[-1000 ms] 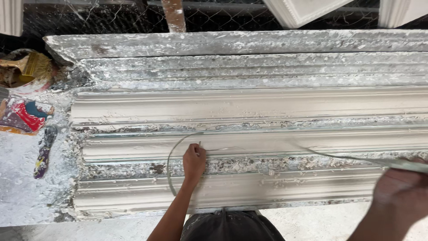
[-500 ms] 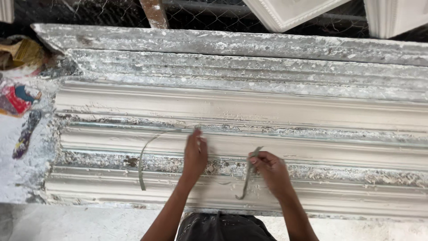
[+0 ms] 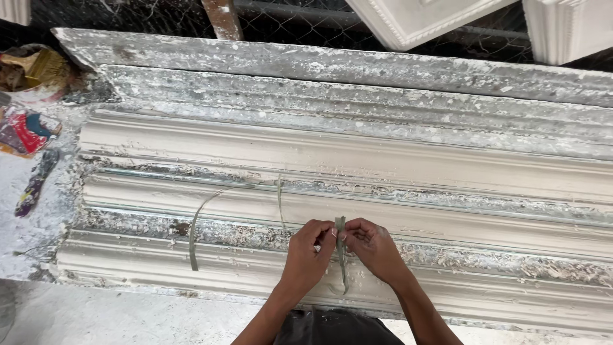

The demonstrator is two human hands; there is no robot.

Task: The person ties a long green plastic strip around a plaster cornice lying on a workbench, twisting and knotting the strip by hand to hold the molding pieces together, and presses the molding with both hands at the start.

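Observation:
A long white plaster moulding [image 3: 357,160] lies across the bench, crusted with plaster crumbs. On it rests a thin greenish strip [image 3: 198,220] that curves in a loop to the left and runs back to my hands. My left hand [image 3: 310,252] and my right hand [image 3: 373,249] meet over the lower ridge of the moulding. Both pinch the folded end of the strip [image 3: 340,239] between their fingertips, and a short tail of it hangs down between my wrists.
A grey plaster-spattered board [image 3: 332,64] runs behind the moulding. At the left lie a crumpled coloured bag [image 3: 25,128], a dirty tool handle [image 3: 35,182] and a bundle of rags [image 3: 32,70]. White cast pieces [image 3: 421,19] lean against wire mesh at the back.
My right hand came in from the far right, bringing the strip's end, and has joined my left hand. The strip is now folded and pinched between both hands.

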